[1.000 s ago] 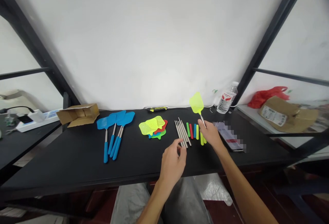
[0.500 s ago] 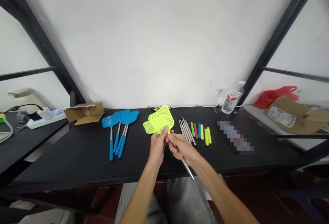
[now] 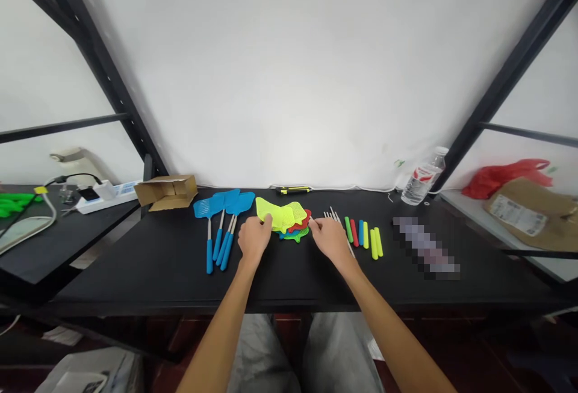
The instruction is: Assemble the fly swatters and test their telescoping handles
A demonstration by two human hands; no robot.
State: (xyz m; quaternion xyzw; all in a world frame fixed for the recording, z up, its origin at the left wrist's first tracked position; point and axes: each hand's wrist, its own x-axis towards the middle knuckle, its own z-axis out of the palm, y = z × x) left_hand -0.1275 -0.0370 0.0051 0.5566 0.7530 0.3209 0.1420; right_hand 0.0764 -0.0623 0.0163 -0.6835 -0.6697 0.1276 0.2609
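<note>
My left hand (image 3: 254, 238) is closed on a yellow fly swatter head (image 3: 266, 207), its thumb on the perforated sheet. Beside and partly under it, a pile of loose heads lies on the black table: another yellow head (image 3: 295, 212), a red head (image 3: 303, 222), blue and a green head (image 3: 298, 235). My right hand (image 3: 332, 238) is closed just right of the pile, thumb and fingertips together; what it holds, if anything, I cannot make out. Several metal rods (image 3: 333, 215) lie partly hidden behind that hand. Green, red, blue and yellow handle grips (image 3: 374, 244) lie to its right.
Several blue fly swatters with handles (image 3: 210, 254) lie at the left, near an open cardboard box (image 3: 167, 194). A yellow-black cutter (image 3: 292, 190) lies by the wall. A water bottle (image 3: 423, 177) stands at the back right, beyond a pixelated item (image 3: 427, 248).
My hands have moved apart, the left one leftward with a yellow head, the right one rightward. The long metal rod seen below my right hand no longer shows there. The coloured pile is uncovered.
</note>
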